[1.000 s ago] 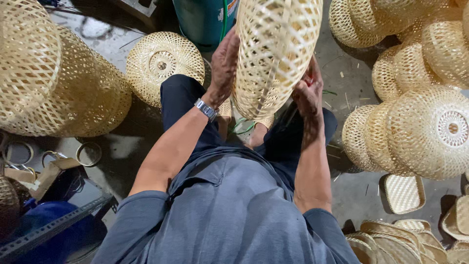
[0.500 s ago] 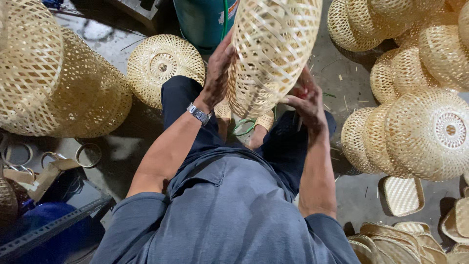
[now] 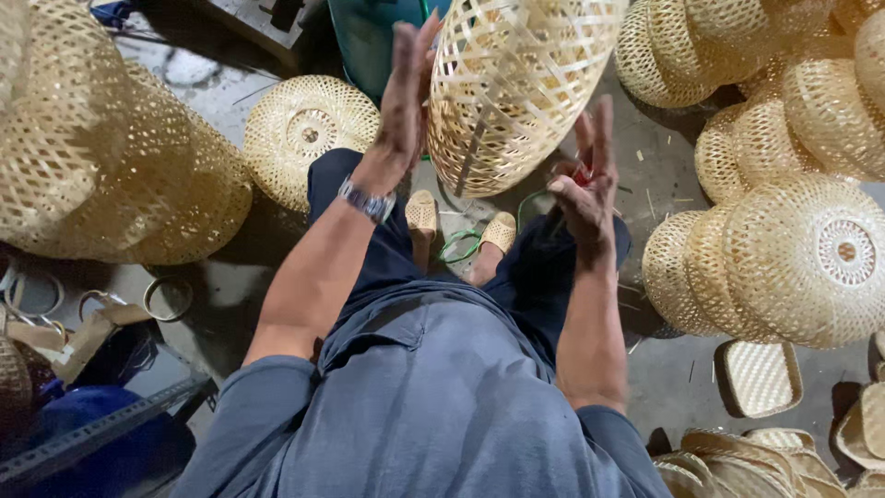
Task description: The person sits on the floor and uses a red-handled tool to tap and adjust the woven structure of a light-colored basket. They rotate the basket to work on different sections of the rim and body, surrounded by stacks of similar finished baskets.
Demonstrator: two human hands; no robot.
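Observation:
A woven bamboo basket (image 3: 516, 88), oval and open-weave, is up in front of me at the top centre. My left hand (image 3: 406, 92) is raised flat against its left side, fingers straight, with a metal wristwatch (image 3: 367, 201) on the wrist. My right hand (image 3: 583, 184) is just under the basket's lower right edge, fingers spread and pointing up, with a gap to the weave. Neither hand curls around the basket. I sit with dark trousers and woven sandals (image 3: 422, 214) on my feet below it.
Stacks of similar baskets stand at the left (image 3: 101, 166) and right (image 3: 793, 258), and one round basket (image 3: 309, 129) lies on the concrete floor. Flat woven lids (image 3: 756, 378) lie at lower right. Metal rings (image 3: 166, 297) and a teal container (image 3: 378, 37) are nearby.
Both hands gripped the basket's sides before. Now the fingers have opened flat, the right hand has come off it, and the basket sits higher and further forward.

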